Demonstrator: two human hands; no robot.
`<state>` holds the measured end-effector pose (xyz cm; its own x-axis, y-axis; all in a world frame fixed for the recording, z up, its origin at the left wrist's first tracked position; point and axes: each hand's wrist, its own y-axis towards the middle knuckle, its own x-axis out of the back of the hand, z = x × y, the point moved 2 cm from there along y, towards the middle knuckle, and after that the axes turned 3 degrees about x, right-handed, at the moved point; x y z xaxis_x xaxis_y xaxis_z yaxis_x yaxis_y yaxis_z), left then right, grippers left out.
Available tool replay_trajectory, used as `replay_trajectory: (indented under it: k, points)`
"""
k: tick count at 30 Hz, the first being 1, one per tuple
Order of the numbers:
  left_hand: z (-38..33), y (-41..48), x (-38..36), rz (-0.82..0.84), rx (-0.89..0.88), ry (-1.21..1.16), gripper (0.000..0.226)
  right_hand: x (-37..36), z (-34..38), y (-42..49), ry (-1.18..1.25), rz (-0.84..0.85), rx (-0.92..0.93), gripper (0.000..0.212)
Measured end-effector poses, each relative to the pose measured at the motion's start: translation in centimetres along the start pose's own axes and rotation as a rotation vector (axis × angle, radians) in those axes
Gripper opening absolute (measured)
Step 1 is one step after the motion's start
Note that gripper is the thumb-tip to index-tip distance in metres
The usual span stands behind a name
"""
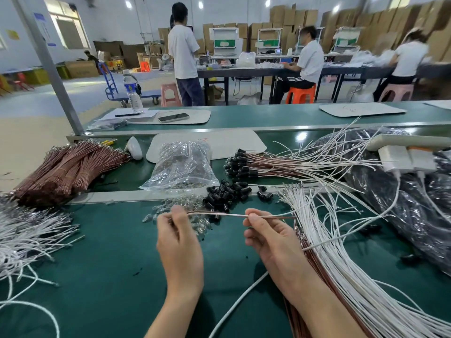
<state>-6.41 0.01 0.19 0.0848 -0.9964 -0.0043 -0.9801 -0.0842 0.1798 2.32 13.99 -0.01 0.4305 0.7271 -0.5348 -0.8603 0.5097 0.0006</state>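
Note:
A thin pair of wires (219,214), one brown and one white, stretches level between my two hands above the green mat. My left hand (179,245) pinches its left end. My right hand (271,237) pinches it farther right, thumb on top. Beyond my right hand the wires run into a fan of white wires (341,259) and brown wires (314,262). Small clear bulbs (175,211) lie under the wire pair, and black caps (227,191) are heaped just behind.
A clear bag of bulbs (181,167) stands behind the caps. Bundled brown wires (66,169) lie at the left, loose white wires (26,235) at the left edge. Finished wires with black caps (258,163) and a dark plastic bag (402,198) fill the right. People work at far tables.

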Motion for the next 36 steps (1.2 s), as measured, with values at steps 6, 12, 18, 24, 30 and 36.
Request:
replay_trajectory:
  k: [6, 12, 18, 24, 30, 36]
  points:
    - [-0.1, 3.1, 2.7, -0.164, 0.228, -0.380, 0.034, -0.1, 1.7, -0.2, 0.023, -0.018, 0.079, 0.020]
    - [-0.8, 4.8, 3.3, 0.154, 0.380, -0.560, 0.019, -0.6, 6.3, 0.3, -0.122, 0.038, 0.260, 0.017]
    - [-5.6, 8.2, -2.2, 0.505, 0.340, -0.501, 0.016, 0.4, 15.2, 5.1, -0.202, -0.101, 0.411, 0.015]
    - [-7.5, 13.2, -13.8, 0.612, 0.043, -0.033, 0.012, 4.1, 19.5, 12.8, -0.233, -0.271, 0.224, 0.039]
    - [-3.3, 15.9, -20.3, 0.611, -0.180, 0.547, 0.032, 7.4, 17.7, 15.0, -0.572, -0.274, -0.022, 0.037]
    - [-3.6, 14.0, -17.0, 0.623, -0.263, 0.537, 0.035, 8.1, 15.6, 13.1, -0.725, -0.291, 0.070, 0.021]
